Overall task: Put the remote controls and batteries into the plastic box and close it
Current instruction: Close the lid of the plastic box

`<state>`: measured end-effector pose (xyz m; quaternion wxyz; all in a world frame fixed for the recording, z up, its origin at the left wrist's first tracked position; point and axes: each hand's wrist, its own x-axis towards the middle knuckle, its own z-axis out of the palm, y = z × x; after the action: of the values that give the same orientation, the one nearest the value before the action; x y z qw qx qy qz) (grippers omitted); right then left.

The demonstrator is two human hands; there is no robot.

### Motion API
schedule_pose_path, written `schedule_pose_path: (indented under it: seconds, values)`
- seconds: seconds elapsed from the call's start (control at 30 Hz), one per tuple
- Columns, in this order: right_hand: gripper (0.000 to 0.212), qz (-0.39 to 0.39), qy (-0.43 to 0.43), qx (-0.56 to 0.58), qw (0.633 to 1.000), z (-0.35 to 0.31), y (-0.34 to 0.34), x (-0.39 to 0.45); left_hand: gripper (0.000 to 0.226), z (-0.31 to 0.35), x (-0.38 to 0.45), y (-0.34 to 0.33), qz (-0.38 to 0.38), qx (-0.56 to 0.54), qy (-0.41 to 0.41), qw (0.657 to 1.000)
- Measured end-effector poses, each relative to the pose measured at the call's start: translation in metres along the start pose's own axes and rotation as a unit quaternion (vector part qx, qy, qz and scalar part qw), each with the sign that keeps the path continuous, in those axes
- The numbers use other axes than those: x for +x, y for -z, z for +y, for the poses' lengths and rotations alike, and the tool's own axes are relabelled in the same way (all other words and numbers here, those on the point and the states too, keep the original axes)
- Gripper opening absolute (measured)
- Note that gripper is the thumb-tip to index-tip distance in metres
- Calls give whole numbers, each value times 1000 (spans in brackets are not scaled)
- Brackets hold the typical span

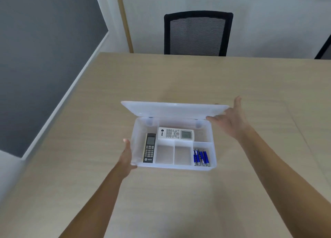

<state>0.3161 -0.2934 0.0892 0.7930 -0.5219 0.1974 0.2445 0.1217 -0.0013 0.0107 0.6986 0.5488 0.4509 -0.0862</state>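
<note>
A translucent plastic box (213, 163) sits mid-table with its hinged lid (172, 109) raised partway. A white remote (175, 134) lies in the long back compartment. A black remote (149, 148) lies in the left compartment. Several blue batteries (201, 157) rest in the front right compartment. Two middle front compartments hold nothing. My left hand (127, 156) presses against the box's left wall. My right hand (231, 119) grips the lid's right edge.
The box rests on a light wooden table (179, 193). A black mesh office chair (197, 33) stands behind the far edge. A grey wall panel runs along the left side.
</note>
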Motion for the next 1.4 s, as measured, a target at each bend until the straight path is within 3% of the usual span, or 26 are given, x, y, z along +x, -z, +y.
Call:
schedule_pose_path:
  seconds: [0.1, 0.13, 0.2, 0.27, 0.33, 0.5, 0.63, 0.73, 0.93, 1.4]
  values:
    - [45, -14, -1, -141, 990, 24, 19, -18, 93, 2, 2, 19, -79, -133, 13, 988]
    - [41, -14, -10, -174, 985, 34, 22, -30, 96, 3, 1, 24, -84, -157, 15, 984]
    - [57, 30, 1, -237, 971, 62, 33, -33, 98, 3, 0, 28, -92, -163, -4, 982]
    - [40, 63, 33, -301, 951, 82, 34, -44, 81, 4, -9, 25, -97, -124, -27, 987]
    - [35, 81, 57, -341, 935, 100, 38, -49, 56, 0, -12, 20, -49, -65, -45, 996]
    - [56, 72, 69, -398, 912, 128, 49, -60, 68, -20, -5, 14, 48, 176, -146, 972]
    - [78, 53, 61, -453, 888, 133, 49, -60, 79, -28, 2, 1, 92, 272, -171, 943]
    - [91, 62, 68, -475, 875, 135, 45, -60, 82, -29, 4, -5, 103, 294, -177, 934]
    - [91, 88, 83, -512, 850, 141, 42, -54, 82, -35, 8, -3, 116, 322, -191, 920]
    - [95, 109, 63, -514, 849, 143, 38, -49, 96, -37, 12, -4, 123, 357, -185, 907]
